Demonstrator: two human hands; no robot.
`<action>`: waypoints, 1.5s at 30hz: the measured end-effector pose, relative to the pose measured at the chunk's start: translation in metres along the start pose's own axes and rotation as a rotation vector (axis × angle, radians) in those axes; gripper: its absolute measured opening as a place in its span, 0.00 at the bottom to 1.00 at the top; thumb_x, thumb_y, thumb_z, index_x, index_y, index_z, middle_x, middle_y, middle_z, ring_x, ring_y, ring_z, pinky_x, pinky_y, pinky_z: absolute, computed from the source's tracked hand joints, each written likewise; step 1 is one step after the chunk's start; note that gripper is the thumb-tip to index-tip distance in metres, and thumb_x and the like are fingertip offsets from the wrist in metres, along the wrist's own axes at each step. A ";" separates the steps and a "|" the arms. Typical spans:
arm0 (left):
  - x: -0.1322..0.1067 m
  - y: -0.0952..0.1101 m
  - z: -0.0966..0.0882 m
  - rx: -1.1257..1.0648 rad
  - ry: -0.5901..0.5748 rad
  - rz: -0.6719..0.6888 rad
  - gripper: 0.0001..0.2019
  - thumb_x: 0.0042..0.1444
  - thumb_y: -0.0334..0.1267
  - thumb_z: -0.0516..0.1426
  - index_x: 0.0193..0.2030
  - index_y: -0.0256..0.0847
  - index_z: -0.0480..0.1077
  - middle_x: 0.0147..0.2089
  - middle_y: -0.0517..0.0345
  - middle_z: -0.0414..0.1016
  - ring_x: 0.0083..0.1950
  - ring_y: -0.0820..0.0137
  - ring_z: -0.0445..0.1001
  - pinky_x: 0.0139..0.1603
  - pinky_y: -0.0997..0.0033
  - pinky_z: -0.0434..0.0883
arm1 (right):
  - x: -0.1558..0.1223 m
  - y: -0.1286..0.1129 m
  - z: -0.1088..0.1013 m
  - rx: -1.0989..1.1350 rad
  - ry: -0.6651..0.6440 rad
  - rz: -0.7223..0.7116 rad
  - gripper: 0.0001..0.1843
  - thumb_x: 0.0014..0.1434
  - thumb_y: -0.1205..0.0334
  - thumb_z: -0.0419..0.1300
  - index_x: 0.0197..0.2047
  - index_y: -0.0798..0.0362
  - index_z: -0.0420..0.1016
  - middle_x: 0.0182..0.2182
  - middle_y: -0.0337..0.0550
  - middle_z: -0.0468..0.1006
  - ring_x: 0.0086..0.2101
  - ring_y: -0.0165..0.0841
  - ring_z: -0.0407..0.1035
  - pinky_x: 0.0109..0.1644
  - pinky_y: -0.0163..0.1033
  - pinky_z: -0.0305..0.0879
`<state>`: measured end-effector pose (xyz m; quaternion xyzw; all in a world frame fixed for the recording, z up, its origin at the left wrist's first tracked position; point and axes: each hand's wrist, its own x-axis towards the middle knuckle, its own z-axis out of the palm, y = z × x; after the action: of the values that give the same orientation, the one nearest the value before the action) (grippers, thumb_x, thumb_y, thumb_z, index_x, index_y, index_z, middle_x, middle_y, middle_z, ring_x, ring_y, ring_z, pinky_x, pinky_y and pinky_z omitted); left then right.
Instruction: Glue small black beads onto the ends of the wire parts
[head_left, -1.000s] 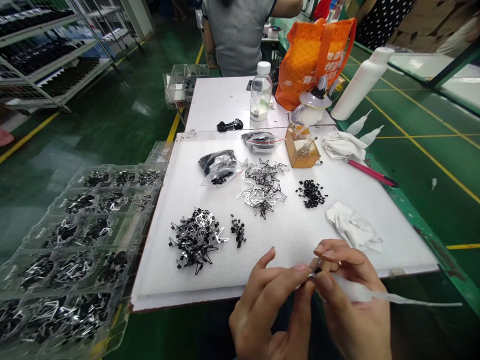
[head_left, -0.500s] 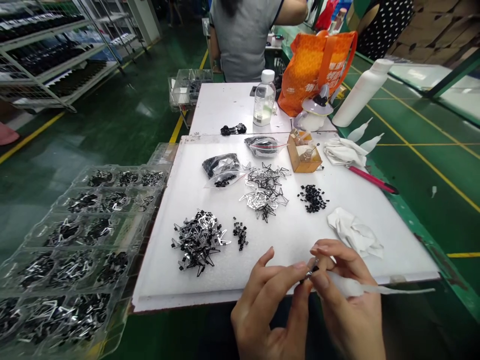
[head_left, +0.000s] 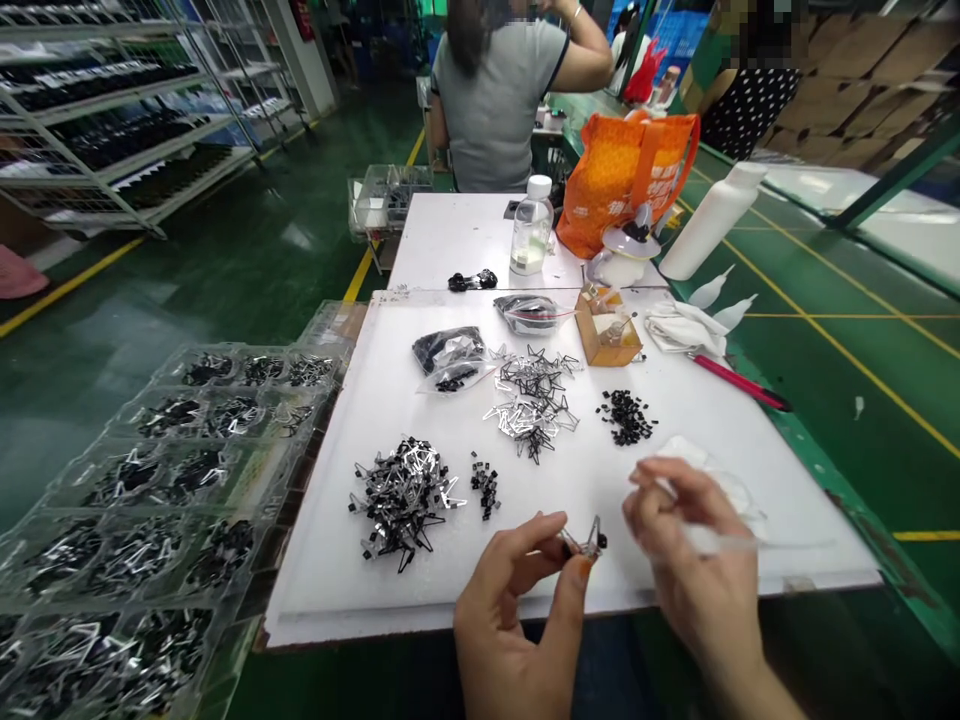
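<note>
My left hand (head_left: 517, 615) pinches a small bent metal wire bracket (head_left: 595, 538) between thumb and fingertips. The bracket is V-shaped and carries black end pieces. To its right, apart from it, my right hand (head_left: 697, 570) is smeared by motion, its fingers curled around a white plastic dropper (head_left: 716, 541). The dropper's long thin tip points to the right. Left of my hands lies a pile of wire brackets with black ends (head_left: 409, 495), beside a little group of black pieces (head_left: 486, 487). Bare wire brackets (head_left: 536, 395) and a heap of small black pieces (head_left: 628, 417) lie farther back.
Zip bags (head_left: 454, 358) of dark parts, a small wooden box (head_left: 606, 345) and a red-handled tool (head_left: 741, 382) lie on the white table. A crumpled white cloth (head_left: 686, 328) is behind. Compartment trays (head_left: 150, 470) of brackets stand at left. A co-worker (head_left: 495, 100) sits ahead.
My hands have moved apart. The right hand has drawn away with the dropper, while the left has shifted slightly left, holding the bracket in plain sight. The view has tilted up a little.
</note>
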<state>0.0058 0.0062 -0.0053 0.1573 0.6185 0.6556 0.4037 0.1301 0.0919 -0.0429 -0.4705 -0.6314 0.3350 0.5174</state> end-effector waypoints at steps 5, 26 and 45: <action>0.006 0.009 -0.009 0.017 0.045 -0.122 0.17 0.47 0.47 0.75 0.42 0.44 0.85 0.37 0.59 0.84 0.43 0.72 0.85 0.46 0.87 0.78 | 0.132 0.032 -0.007 -0.177 0.109 -0.027 0.29 0.61 0.43 0.67 0.60 0.50 0.80 0.37 0.44 0.78 0.31 0.30 0.64 0.36 0.36 0.62; 0.001 -0.008 -0.010 0.111 0.037 0.357 0.06 0.61 0.43 0.70 0.45 0.57 0.82 0.35 0.69 0.80 0.41 0.74 0.77 0.69 0.70 0.64 | 0.047 -0.051 -0.030 0.283 0.067 0.102 0.16 0.62 0.47 0.70 0.30 0.49 0.78 0.25 0.41 0.66 0.23 0.26 0.56 0.24 0.33 0.57; -0.004 -0.008 -0.006 0.104 0.035 0.334 0.07 0.61 0.40 0.69 0.45 0.56 0.82 0.36 0.69 0.79 0.41 0.73 0.77 0.74 0.66 0.58 | 0.132 -0.025 -0.026 -0.197 0.022 -0.146 0.24 0.60 0.37 0.67 0.35 0.51 0.77 0.28 0.45 0.72 0.35 0.37 0.69 0.43 0.44 0.70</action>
<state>0.0072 -0.0015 -0.0124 0.2669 0.6238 0.6833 0.2698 0.1467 0.2067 0.0306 -0.4755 -0.6881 0.2274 0.4987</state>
